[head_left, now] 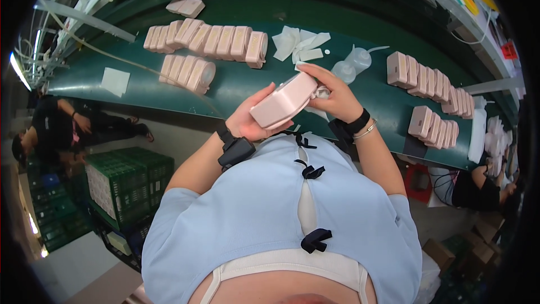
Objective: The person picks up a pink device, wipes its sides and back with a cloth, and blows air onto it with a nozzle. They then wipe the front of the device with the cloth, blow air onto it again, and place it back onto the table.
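Observation:
A pale pink, rounded boxy device [286, 100] is held up in front of my chest, over the near edge of the green table. My left hand [247, 117] supports its left end and underside, fingers wrapped round it. On the other side, my right hand [342, 101] grips its upper right end and has a crumpled white wipe [322, 92] in the palm. Just beyond that hand stand translucent squeeze bottles [355, 62], one with a thin spout. White wipes [292, 42] lie in a loose heap farther back.
Rows of similar pink devices stand at left [225, 40] and at right [430, 81] on the green table [247, 81]. A white sheet [116, 81] lies at the left. Green crates [129, 186] are stacked on the floor. People sit at both sides.

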`<action>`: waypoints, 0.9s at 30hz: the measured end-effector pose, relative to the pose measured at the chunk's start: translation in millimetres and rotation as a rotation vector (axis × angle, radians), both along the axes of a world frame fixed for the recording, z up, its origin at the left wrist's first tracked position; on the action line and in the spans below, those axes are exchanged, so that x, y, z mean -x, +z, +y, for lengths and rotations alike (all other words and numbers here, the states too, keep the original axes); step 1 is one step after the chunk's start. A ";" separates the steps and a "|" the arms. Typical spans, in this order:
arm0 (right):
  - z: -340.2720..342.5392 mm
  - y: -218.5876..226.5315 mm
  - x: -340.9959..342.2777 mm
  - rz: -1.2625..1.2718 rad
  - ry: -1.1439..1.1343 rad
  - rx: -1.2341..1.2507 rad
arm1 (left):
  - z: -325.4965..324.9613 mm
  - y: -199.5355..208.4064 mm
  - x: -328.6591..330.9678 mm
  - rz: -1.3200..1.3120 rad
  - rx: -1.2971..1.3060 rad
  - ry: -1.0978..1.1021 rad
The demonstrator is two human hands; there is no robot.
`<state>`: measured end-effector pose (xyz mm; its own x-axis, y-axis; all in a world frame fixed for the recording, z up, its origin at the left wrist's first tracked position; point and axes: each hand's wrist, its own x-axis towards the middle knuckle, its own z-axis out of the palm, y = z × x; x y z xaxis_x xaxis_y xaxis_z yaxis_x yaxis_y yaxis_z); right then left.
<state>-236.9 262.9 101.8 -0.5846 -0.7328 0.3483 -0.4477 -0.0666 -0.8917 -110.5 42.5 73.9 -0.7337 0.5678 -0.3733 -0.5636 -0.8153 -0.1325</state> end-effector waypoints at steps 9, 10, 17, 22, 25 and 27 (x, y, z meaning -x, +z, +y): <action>27.4 -46.0 -15.2 -0.796 -0.125 -0.007 | -5.8 18.1 13.6 0.282 0.565 -0.171; 27.9 -46.9 -18.3 -0.861 -0.151 0.018 | -1.8 17.2 16.3 0.299 0.518 -0.104; 43.6 -46.1 -45.0 -0.916 -0.324 0.096 | 30.4 23.4 34.6 0.481 0.767 0.007; 101.3 -80.5 -74.0 -0.734 -0.363 -0.097 | 45.7 11.9 43.6 0.530 0.940 -0.094; 170.2 -192.1 -121.8 -0.804 -0.699 -0.355 | 52.7 11.5 43.0 0.538 0.971 -0.161; 225.1 -300.8 -172.6 -1.004 -1.125 -0.250 | 56.7 7.6 47.5 0.550 0.925 -0.215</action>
